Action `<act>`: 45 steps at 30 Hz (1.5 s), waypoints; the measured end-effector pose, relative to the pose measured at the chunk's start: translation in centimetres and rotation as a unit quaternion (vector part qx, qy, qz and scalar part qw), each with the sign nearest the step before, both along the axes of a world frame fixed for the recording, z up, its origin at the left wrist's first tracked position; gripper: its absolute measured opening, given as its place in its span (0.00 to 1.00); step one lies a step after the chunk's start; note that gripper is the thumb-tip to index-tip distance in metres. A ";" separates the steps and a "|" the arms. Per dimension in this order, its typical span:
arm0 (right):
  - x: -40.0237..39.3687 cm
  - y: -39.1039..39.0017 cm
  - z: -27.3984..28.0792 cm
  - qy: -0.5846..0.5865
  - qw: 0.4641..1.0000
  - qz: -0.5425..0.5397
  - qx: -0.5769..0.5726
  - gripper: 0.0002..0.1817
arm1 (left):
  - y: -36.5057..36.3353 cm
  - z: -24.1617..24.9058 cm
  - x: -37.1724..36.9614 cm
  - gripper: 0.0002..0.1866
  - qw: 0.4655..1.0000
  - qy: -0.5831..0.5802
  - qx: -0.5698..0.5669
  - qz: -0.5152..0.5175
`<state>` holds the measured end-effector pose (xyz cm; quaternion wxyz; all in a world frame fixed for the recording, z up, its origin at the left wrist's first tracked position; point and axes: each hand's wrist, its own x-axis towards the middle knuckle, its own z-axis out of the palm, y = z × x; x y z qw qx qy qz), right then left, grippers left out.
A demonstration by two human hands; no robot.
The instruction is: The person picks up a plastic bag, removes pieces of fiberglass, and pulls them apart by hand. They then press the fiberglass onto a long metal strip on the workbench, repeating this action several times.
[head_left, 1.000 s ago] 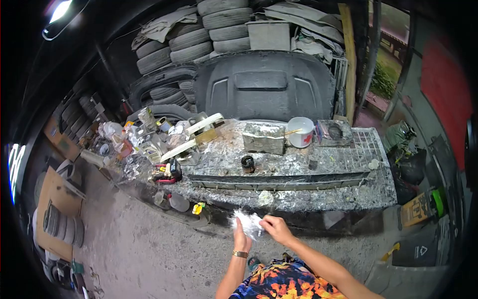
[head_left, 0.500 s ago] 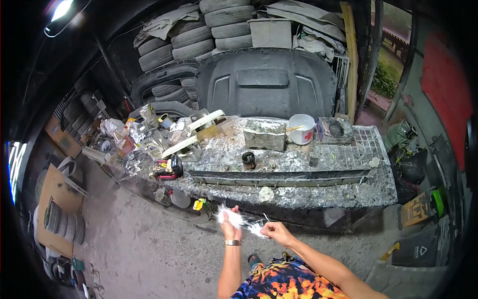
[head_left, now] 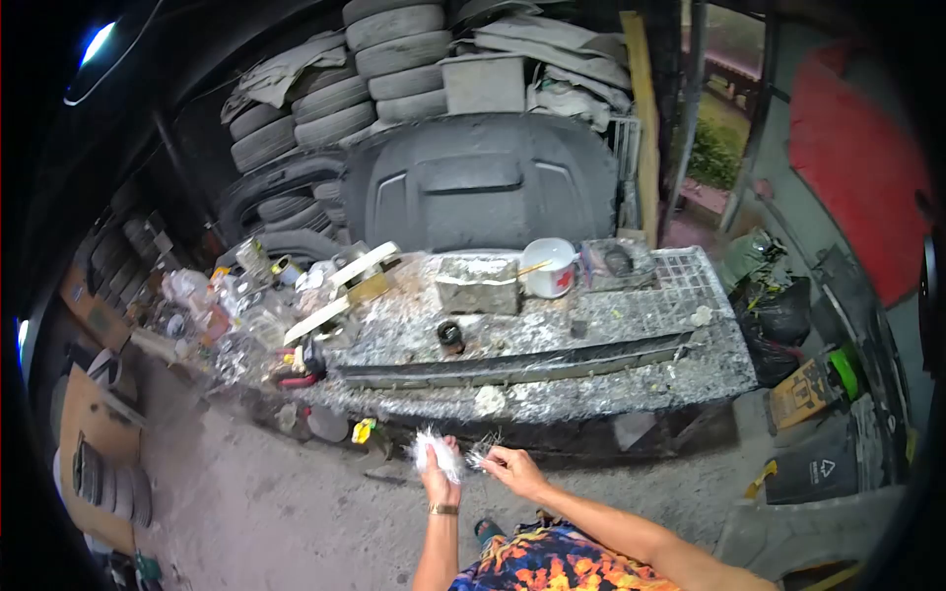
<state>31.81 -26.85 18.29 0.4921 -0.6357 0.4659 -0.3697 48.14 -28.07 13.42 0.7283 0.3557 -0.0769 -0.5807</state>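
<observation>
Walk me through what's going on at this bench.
A person stands at a cluttered, white-streaked bench, hands held out before its near edge. The left hand holds a clump of white fibres; the right hand, just beside it, pinches a smaller wisp in its fingers. On the bench lie a long dark strip and, behind it, a white bucket stands upright.

A lamp glares at ten o'clock, daylight fills the doorway at two, and curved edges fade to black.
</observation>
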 end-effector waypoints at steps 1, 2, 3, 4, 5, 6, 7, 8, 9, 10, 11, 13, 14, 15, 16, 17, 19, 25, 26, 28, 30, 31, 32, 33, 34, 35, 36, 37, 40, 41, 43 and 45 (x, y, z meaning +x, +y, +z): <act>0.0 -0.6 0.0 -0.038 0.999 -0.025 -0.001 0.13 | 0.8 2.0 -1.1 0.19 1.000 -0.010 -0.001 -0.027; 0.1 -1.3 -0.2 0.010 0.999 -0.031 -0.029 0.14 | 1.2 2.6 -2.5 0.19 0.999 -0.002 -0.012 -0.049; 0.2 -1.6 0.8 0.003 0.997 -0.022 -0.081 0.14 | 1.7 2.8 -3.8 0.20 0.993 -0.067 -0.026 -0.090; 0.2 -2.1 0.0 0.070 0.993 -0.012 -0.092 0.15 | 1.7 2.8 -4.8 0.20 0.982 -0.136 -0.041 -0.123; 0.5 -2.5 -0.8 0.130 0.987 0.006 -0.098 0.16 | 0.8 2.4 -5.2 0.20 0.980 -0.138 -0.049 -0.133; 0.3 -2.1 0.4 0.049 0.991 -0.059 -0.108 0.17 | -0.2 1.6 -4.9 0.20 0.986 -0.076 -0.058 -0.135; -0.8 -2.2 0.8 0.052 0.995 -0.075 -0.047 0.19 | -0.5 2.2 -4.3 0.20 0.990 -0.014 -0.064 -0.127; -1.4 -2.4 1.0 0.086 0.993 -0.075 -0.025 0.18 | -0.5 2.6 -4.1 0.22 0.987 -0.071 -0.044 -0.135; -1.7 -2.4 0.6 0.120 0.990 -0.070 0.002 0.17 | -0.6 3.0 -4.3 0.22 0.987 -0.072 -0.045 -0.135; -2.0 -2.8 -0.9 0.052 0.999 0.003 0.004 0.16 | -0.7 3.5 -4.6 0.22 0.988 -0.049 -0.045 -0.140; -1.8 -3.1 -2.4 -0.019 0.997 0.075 0.009 0.16 | -0.9 3.6 -4.5 0.22 0.988 -0.027 -0.045 -0.144; -0.9 -2.1 -1.5 -0.026 0.999 0.037 -0.025 0.16 | -1.8 2.2 -3.2 0.23 0.987 0.034 -0.026 -0.152; -0.5 -1.8 -1.5 -0.022 0.998 0.037 -0.039 0.15 | -1.9 2.3 -3.1 0.22 0.989 0.068 -0.017 -0.132; -0.3 -1.5 -1.0 -0.020 0.998 0.034 -0.054 0.15 | -2.5 1.1 -2.4 0.20 0.986 0.144 -0.021 -0.080; -0.5 -1.1 -0.2 -0.022 0.997 0.043 -0.056 0.15 | -3.2 1.1 -1.3 0.19 0.991 0.128 -0.020 -0.027; -0.9 -0.3 0.7 -0.025 0.998 0.034 -0.047 0.15 | -3.8 1.1 0.2 0.18 0.993 0.113 -0.017 0.024; -2.0 -0.2 1.0 -0.021 0.999 0.030 -0.039 0.14 | -3.5 0.3 3.1 0.20 0.999 0.003 -0.049 -0.010; -0.1 -2.7 -0.2 -0.034 0.987 0.146 0.058 0.16 | 1.5 4.9 -2.1 0.24 0.981 0.099 -0.060 -0.155; 0.7 -2.6 -0.8 -0.040 0.988 0.141 0.047 0.16 | 1.2 3.4 -2.2 0.20 0.991 0.025 -0.024 -0.128; 2.3 -1.9 -1.6 -0.046 0.989 0.127 0.060 0.15 | 0.3 1.4 -0.8 0.13 0.993 0.101 -0.018 -0.060; 3.6 -1.0 -1.5 -0.043 0.993 0.103 0.050 0.14 | -0.6 0.1 1.7 0.13 0.984 0.177 0.002 0.024; 3.9 -0.6 -1.0 -0.041 0.992 0.106 0.051 0.14 | -0.8 -0.4 3.5 0.13 0.984 0.170 -0.011 0.042; 4.0 -0.3 -0.6 -0.022 0.996 0.077 0.040 0.14 | -0.4 -0.4 4.7 0.14 0.993 0.104 0.002 0.049; 4.1 -0.5 -0.3 -0.002 0.998 0.049 0.027 0.13 | -0.3 -0.4 5.8 0.15 0.998 0.038 0.013 0.057; 4.4 -1.0 -0.4 -0.017 0.997 0.053 0.045 0.13 | 0.3 -0.5 6.7 0.17 0.999 -0.031 0.010 0.016; 5.2 -1.6 -0.3 -0.017 0.998 0.053 0.043 0.13 | 1.2 -0.6 7.1 0.17 0.998 -0.024 0.005 -0.058; 6.0 -2.2 0.2 0.001 0.995 0.093 0.037 0.13 | 1.8 1.9 6.1 0.17 0.999 0.003 0.020 -0.042; 6.7 -2.6 0.5 0.019 0.991 0.131 0.033 0.13 | 2.2 3.9 4.6 0.18 0.998 0.030 0.038 -0.028; 9.7 -2.6 -2.0 -0.006 0.998 0.065 0.003 0.14 | 1.9 0.6 6.1 0.19 0.997 -0.050 -0.044 -0.045; 10.6 -2.7 -2.9 -0.034 0.999 -0.005 0.016 0.15 | 1.3 1.1 6.9 0.19 0.998 0.008 -0.048 -0.044; 11.6 -2.5 -2.1 -0.064 0.992 0.025 0.107 0.13 | 1.1 2.7 8.2 0.20 0.998 0.001 -0.039 -0.058; 12.1 -1.7 -1.5 -0.130 0.946 0.071 0.288 0.11 | 1.1 2.6 8.8 0.21 0.997 -0.006 -0.026 -0.078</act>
